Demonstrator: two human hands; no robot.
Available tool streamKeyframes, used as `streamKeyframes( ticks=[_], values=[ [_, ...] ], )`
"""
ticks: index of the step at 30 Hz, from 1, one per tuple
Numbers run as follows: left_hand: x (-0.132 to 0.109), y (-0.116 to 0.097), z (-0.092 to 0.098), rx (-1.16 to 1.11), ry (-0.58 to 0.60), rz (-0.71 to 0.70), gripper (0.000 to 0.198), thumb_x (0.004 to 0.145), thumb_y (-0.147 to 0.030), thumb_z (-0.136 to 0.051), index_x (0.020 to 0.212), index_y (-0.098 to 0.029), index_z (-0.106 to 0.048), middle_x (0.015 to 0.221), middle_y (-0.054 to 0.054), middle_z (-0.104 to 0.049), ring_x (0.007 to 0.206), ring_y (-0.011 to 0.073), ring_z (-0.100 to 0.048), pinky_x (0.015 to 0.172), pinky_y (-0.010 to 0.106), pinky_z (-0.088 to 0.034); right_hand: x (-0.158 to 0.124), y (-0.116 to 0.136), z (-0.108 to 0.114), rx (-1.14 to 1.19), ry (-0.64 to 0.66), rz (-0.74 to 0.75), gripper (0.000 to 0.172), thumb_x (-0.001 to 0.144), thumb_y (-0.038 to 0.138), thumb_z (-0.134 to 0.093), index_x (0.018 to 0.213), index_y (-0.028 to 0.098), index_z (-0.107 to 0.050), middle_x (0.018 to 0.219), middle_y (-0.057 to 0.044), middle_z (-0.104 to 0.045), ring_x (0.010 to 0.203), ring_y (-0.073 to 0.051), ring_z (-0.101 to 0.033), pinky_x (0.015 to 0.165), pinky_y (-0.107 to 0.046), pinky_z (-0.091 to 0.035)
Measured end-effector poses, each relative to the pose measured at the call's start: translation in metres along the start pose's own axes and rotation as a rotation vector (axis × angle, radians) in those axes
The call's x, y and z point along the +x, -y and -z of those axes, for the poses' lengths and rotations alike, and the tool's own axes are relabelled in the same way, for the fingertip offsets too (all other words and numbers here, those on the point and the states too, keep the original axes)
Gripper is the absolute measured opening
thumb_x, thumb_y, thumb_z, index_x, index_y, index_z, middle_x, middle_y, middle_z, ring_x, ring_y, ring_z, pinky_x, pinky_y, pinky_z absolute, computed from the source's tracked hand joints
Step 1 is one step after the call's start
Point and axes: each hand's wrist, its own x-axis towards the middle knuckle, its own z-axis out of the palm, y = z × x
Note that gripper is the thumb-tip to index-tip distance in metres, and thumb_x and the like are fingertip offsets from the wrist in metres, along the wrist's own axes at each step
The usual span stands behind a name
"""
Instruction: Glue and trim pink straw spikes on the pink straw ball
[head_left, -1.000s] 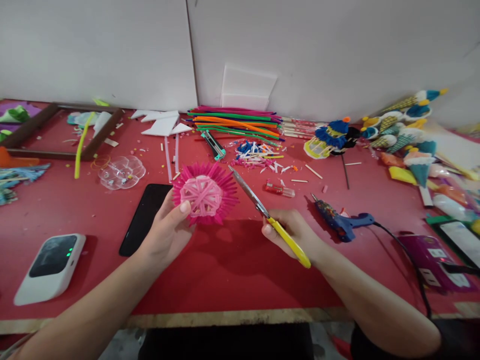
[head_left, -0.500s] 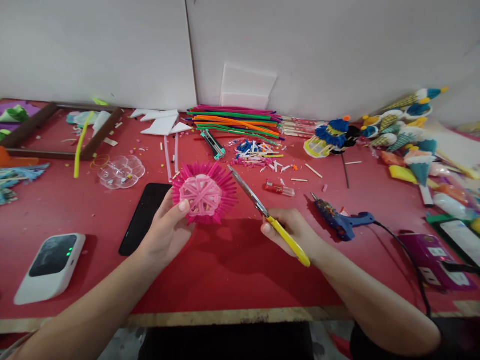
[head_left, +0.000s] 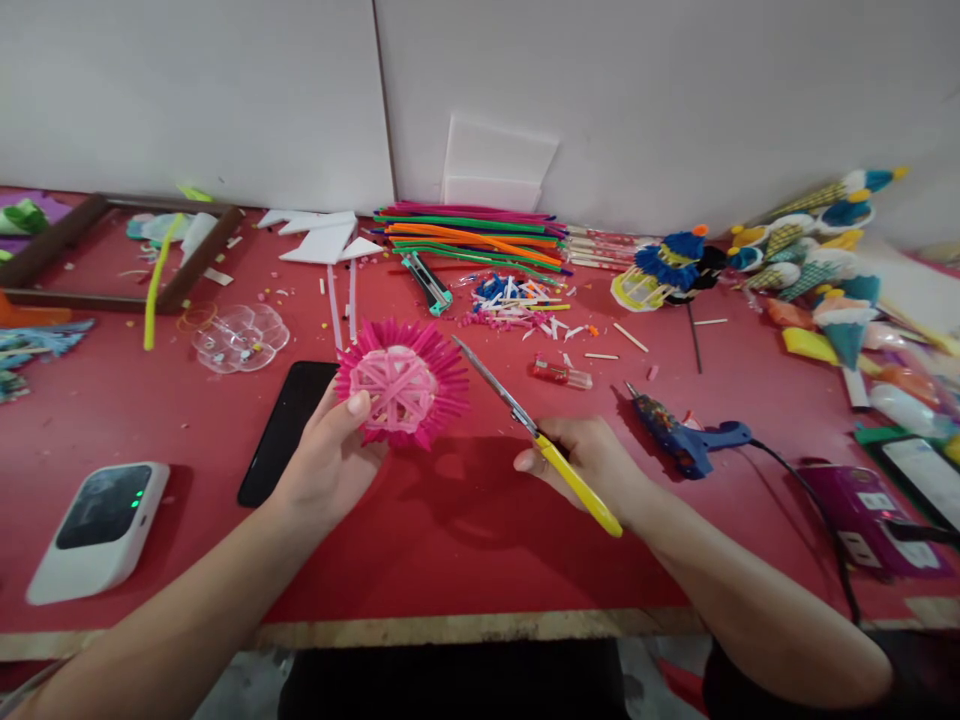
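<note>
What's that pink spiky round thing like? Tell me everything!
The pink spiky round thing has a lighter pink face, crossed by strips like wheel spokes, and darker spikes around its rim. Its material is hard to tell. The left hand holds it over the red table by its lower left edge, thumb on the front. The tip of the yellow-handled scissors is near its right side; I can't tell if they touch.

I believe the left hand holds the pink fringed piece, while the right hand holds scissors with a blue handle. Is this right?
Not quite: the scissors have a yellow handle, not blue, as the head view shows. The left hand does hold the pink fringed piece, and the right hand holds the scissors.
</note>
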Motion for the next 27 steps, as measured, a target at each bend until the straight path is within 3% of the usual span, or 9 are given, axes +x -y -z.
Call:
streamKeyframes(
  ticks=[7, 13, 18, 21, 23, 27],
  values=[
    [0.000, 0.000, 0.001, -0.012, 0.081, 0.000, 0.061, 0.071, -0.040, -0.096, 0.125, -0.023, -0.073, 0.093, 0.001, -0.084, 0.082, 0.0199, -0.080, 0.069, 0.023, -0.064, 0.005, -0.003, -0.001, -0.026, -0.055, 0.033, 0.080, 0.077, 0.101, -0.036, 0.056, 0.025, -0.035, 0.051, 0.006, -0.025, 0.050, -0.008, -0.022, 0.045, -0.027, -0.017],
    [0.000, 0.000, -0.002, -0.004, 0.075, 0.022, 0.075, 0.062, -0.041, -0.101, 0.129, -0.024, -0.071, 0.096, 0.000, -0.085, 0.088, 0.0227, -0.081, 0.090, 0.032, -0.065, 0.001, -0.006, 0.004, 0.019, -0.041, 0.103, 0.074, 0.086, 0.094, -0.032, 0.065, 0.024, -0.040, 0.057, 0.004, -0.034, 0.053, -0.010, -0.031, 0.047, -0.026, -0.021],
    [-0.001, 0.002, -0.001, 0.030, 0.040, 0.040, 0.091, 0.057, -0.042, -0.103, 0.138, -0.025, -0.066, 0.095, -0.001, -0.085, 0.090, 0.0222, -0.080, 0.093, 0.031, -0.064, 0.001, -0.003, 0.007, 0.016, 0.061, 0.108, 0.071, 0.085, 0.091, -0.041, 0.066, 0.023, -0.043, 0.056, 0.005, -0.037, 0.050, -0.009, -0.031, 0.046, -0.026, -0.022],
    [-0.001, 0.003, 0.000, 0.053, 0.052, 0.028, 0.090, 0.060, -0.041, -0.101, 0.140, -0.024, -0.065, 0.101, 0.002, -0.084, 0.094, 0.0249, -0.080, 0.097, 0.037, -0.064, 0.001, 0.001, 0.008, 0.023, 0.079, 0.092, 0.070, 0.085, 0.090, -0.041, 0.066, 0.023, -0.043, 0.056, 0.005, -0.037, 0.051, -0.009, -0.031, 0.046, -0.026, -0.023],
    [-0.001, 0.003, 0.000, 0.063, 0.045, 0.029, 0.088, 0.060, -0.041, -0.101, 0.139, -0.025, -0.066, 0.102, 0.003, -0.084, 0.093, 0.0252, -0.080, 0.096, 0.038, -0.064, 0.001, 0.002, 0.008, 0.025, 0.077, 0.086, 0.069, 0.086, 0.089, -0.041, 0.065, 0.023, -0.042, 0.055, 0.005, -0.037, 0.051, -0.009, -0.031, 0.047, -0.026, -0.023],
    [-0.001, 0.002, -0.003, 0.067, -0.002, 0.033, 0.093, 0.051, -0.042, -0.105, 0.135, -0.026, -0.068, 0.095, 0.000, -0.084, 0.085, 0.0216, -0.079, 0.084, 0.031, -0.066, 0.000, 0.003, 0.007, 0.043, 0.071, 0.087, 0.066, 0.087, 0.085, -0.045, 0.063, 0.024, -0.040, 0.055, 0.005, -0.034, 0.051, -0.009, -0.029, 0.046, -0.026, -0.021]
  ],
)
